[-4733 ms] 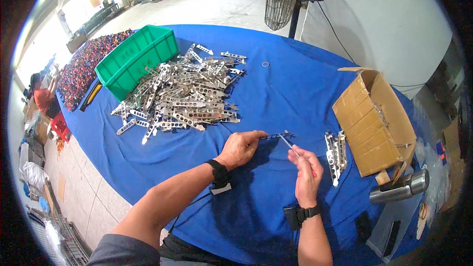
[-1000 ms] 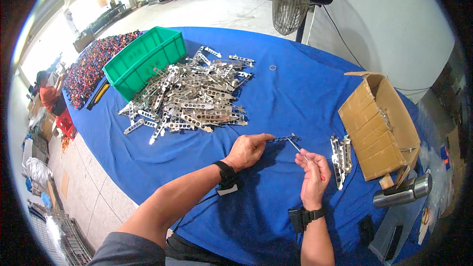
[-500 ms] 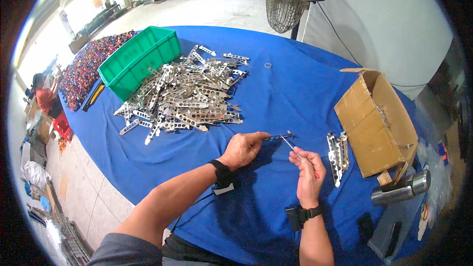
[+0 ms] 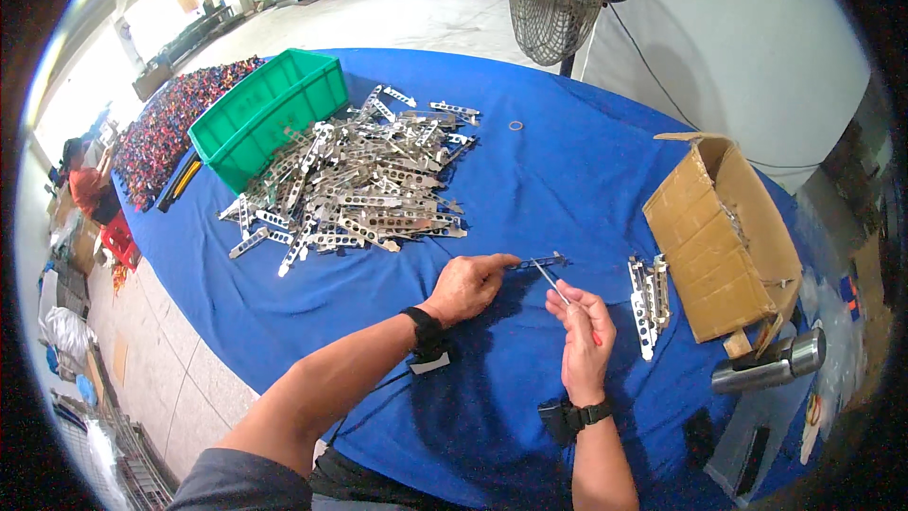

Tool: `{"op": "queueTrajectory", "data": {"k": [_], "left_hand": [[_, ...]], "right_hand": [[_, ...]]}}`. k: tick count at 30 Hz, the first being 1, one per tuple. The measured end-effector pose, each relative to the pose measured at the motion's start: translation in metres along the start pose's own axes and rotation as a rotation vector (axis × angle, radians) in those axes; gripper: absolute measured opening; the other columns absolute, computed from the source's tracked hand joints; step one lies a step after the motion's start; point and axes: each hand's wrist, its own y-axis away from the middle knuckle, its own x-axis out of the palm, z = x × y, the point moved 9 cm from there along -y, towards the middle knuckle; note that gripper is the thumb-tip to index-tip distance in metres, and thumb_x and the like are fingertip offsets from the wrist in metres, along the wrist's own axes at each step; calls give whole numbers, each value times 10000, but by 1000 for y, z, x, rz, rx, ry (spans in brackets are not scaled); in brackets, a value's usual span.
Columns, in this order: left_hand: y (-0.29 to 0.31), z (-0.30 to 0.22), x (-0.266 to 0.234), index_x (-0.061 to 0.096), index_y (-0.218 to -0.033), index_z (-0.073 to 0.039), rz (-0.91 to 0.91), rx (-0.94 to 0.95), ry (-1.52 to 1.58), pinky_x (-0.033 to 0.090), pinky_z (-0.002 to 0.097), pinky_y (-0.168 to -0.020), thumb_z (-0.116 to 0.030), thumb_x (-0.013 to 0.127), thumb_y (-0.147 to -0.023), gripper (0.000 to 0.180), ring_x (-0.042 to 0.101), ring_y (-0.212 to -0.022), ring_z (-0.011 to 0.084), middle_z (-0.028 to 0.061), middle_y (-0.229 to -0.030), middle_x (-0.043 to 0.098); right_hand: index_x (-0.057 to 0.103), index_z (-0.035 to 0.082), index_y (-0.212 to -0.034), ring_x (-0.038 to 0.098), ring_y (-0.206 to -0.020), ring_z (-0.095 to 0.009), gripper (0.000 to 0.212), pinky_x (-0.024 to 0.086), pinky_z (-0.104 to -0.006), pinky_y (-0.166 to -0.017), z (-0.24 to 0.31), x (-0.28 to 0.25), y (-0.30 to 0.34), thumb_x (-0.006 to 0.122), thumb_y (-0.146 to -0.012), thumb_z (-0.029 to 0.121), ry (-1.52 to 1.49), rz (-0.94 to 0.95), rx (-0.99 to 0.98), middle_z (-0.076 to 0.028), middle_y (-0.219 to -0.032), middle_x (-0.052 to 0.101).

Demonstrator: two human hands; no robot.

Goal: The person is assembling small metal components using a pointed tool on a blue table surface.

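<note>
A slim perforated metal strip [image 4: 539, 262] extends to the right from my left hand [image 4: 470, 288], its near end pinched between thumb and fingertips. My right hand [image 4: 584, 329] is closed around a thin metal tool with a red end [image 4: 551, 282], perhaps a screwdriver or pick. The tool's tip points at the strip's holes; whether it touches is too small to tell. To the right of my right hand lies a small stack of similar metal strips [image 4: 648, 306]. A large heap of these strips [image 4: 364, 185] covers the table at the left.
A green plastic crate [image 4: 270, 114] tilts against the heap. An open cardboard box [image 4: 695, 237] and a steel flask [image 4: 769, 361] stand at the right. A small ring [image 4: 515, 126] lies on the blue cloth [image 4: 567, 170]. Behind is a fan [image 4: 558, 0]; a person [image 4: 90, 185] sits far left.
My right hand has shifted slightly left, and the tool's tip has moved left along the metal strip toward my left hand. My left hand has stayed in place.
</note>
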Motion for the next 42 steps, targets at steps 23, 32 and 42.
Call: {"op": "queueTrajectory", "data": {"k": [23,32,42], "left_hand": [[-1,2,2,692,-1140,-115,42,-101,-3,527,431,-635,-96,556,-881,294,668,-697,348,184,-774,671],[-1,1,3,692,-1141,-115,49,-103,-1,534,430,-660,-95,551,-884,293,678,-727,350,189,-811,683],[-1,3,4,693,-1135,-110,62,-121,-22,538,430,-666,-98,557,-888,282,682,-740,351,186,-837,691]], "right_hand": [[604,-26,-1036,685,-953,-235,155,560,-370,-871,-2,-4,-1,469,-967,9,32,113,-15,-167,-1098,684],[608,-28,-1022,682,-971,-237,153,561,-383,-892,-1,-5,-1,471,-980,23,40,71,-22,-170,-1113,678],[609,-27,-1024,686,-946,-237,156,565,-383,-872,-2,-8,-2,469,-974,21,39,55,-22,-164,-1070,687]]}}
